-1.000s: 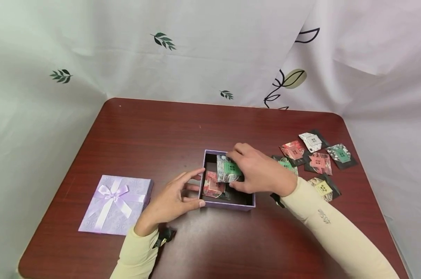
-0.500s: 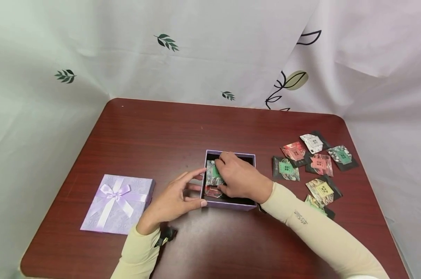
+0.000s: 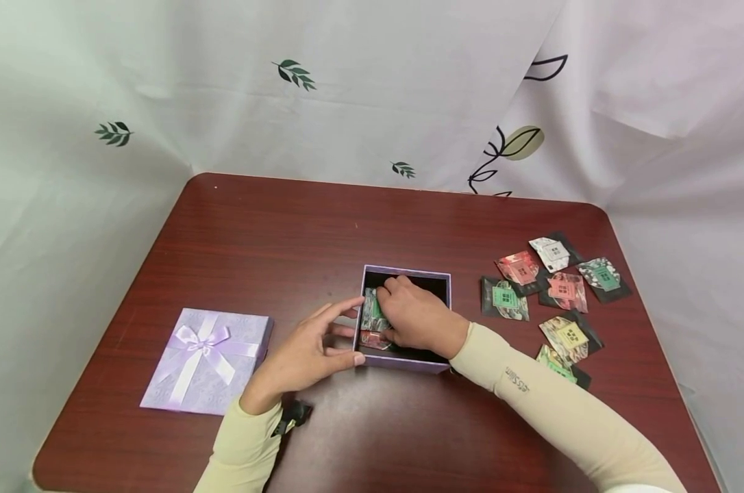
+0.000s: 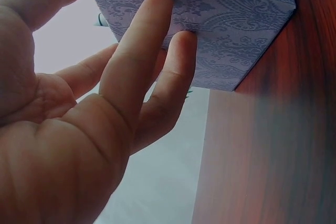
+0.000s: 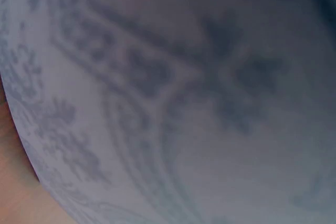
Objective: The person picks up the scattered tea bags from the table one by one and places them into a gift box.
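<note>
A lilac patterned box (image 3: 403, 365) with a black inside stands uncovered on the table. My left hand (image 3: 307, 355) touches its left side, thumb by the near corner; in the left wrist view, two fairly straight fingertips press the patterned wall (image 4: 226, 30). Inside the box, my right hand (image 3: 423, 316) pinches a sachet with a green label (image 3: 370, 313) against the left end. Just nearer to me lies a red sachet (image 3: 374, 339), partly covered. The right fingertips are partly hidden. Blurred box wall (image 5: 157, 103) fills most of the right wrist view.
The lilac box lid (image 3: 168, 387) with a ribbon bow (image 3: 204, 342) lies at the left. Several loose sachets lie at the right, among them a white one (image 3: 553, 252), a yellow one (image 3: 571, 335) and a red one (image 3: 521, 268). White cloth (image 3: 360, 103) hangs behind the table.
My right hand has moved left and lower into the box with the green-labelled sachet, which now partly covers the red one. The left hand has stayed at the box's side.
</note>
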`<act>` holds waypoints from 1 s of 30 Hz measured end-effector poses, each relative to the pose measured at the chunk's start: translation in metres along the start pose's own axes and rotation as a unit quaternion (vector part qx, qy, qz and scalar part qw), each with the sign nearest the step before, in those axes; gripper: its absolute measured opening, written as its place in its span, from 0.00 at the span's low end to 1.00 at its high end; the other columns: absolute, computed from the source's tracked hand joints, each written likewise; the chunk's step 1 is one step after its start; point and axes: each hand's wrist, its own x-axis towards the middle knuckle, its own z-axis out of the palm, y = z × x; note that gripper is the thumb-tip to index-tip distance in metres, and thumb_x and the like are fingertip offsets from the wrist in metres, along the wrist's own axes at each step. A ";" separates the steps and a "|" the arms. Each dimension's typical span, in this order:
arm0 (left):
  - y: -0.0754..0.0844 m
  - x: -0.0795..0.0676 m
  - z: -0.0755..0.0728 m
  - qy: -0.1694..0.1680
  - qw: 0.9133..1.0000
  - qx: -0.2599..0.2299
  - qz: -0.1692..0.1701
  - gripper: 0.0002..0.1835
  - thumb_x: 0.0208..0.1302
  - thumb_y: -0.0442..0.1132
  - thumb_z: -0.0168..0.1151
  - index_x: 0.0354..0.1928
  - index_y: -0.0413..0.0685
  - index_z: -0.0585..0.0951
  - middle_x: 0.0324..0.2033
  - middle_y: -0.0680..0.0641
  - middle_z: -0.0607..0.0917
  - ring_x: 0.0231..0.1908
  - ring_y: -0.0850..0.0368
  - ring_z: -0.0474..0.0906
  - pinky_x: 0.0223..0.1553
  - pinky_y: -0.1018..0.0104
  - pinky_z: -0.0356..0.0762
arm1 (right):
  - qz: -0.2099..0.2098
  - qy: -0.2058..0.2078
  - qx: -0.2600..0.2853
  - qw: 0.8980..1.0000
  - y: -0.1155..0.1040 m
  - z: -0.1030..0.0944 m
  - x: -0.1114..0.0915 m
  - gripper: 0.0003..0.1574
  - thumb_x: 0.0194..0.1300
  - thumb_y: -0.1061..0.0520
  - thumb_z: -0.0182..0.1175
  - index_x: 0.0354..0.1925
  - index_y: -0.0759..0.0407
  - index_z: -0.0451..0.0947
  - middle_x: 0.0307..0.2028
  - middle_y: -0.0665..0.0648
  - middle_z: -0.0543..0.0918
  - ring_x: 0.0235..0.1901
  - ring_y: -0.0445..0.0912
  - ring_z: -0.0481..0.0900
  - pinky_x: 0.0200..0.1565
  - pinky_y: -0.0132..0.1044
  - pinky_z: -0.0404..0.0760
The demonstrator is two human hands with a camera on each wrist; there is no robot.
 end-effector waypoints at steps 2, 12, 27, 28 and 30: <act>-0.001 0.000 0.000 0.000 1.000 -0.001 0.001 0.47 0.62 0.37 0.79 0.80 0.64 0.66 0.75 0.42 0.69 0.64 0.38 0.82 0.49 0.67 0.89 | -0.001 -0.003 -0.004 1.000 0.000 0.001 0.000 0.46 0.58 0.39 0.80 0.61 0.68 0.79 0.49 0.60 0.83 0.47 0.52 0.79 0.50 0.41 0.86; -0.004 0.001 0.000 0.005 1.000 0.001 0.013 0.47 0.61 0.36 0.79 0.80 0.61 0.66 0.72 0.38 0.71 0.62 0.38 0.82 0.49 0.66 0.89 | -0.018 0.009 -0.022 1.000 0.001 0.003 0.002 0.47 0.56 0.36 0.80 0.60 0.68 0.80 0.50 0.61 0.84 0.47 0.53 0.81 0.55 0.43 0.85; -0.005 0.001 0.001 0.005 1.000 0.005 0.011 0.48 0.61 0.36 0.80 0.81 0.57 0.65 0.70 0.40 0.73 0.61 0.41 0.83 0.50 0.65 0.89 | -0.020 0.091 0.058 0.994 0.019 -0.037 -0.032 0.52 0.57 0.38 0.80 0.69 0.66 0.76 0.59 0.60 0.82 0.59 0.52 0.82 0.61 0.46 0.85; -0.005 0.001 0.001 0.006 1.000 0.004 0.009 0.48 0.61 0.36 0.80 0.81 0.58 0.65 0.70 0.40 0.73 0.61 0.41 0.83 0.50 0.65 0.89 | -0.021 0.099 0.067 0.993 0.023 -0.040 -0.037 0.52 0.58 0.38 0.80 0.69 0.65 0.76 0.60 0.60 0.82 0.59 0.52 0.82 0.61 0.46 0.85; -0.005 0.000 0.001 0.007 1.000 0.004 0.006 0.48 0.61 0.36 0.80 0.81 0.59 0.65 0.69 0.40 0.73 0.61 0.42 0.83 0.50 0.65 0.88 | -0.022 0.116 0.088 0.989 0.031 -0.044 -0.048 0.50 0.59 0.38 0.80 0.69 0.63 0.76 0.60 0.59 0.82 0.59 0.51 0.82 0.61 0.47 0.85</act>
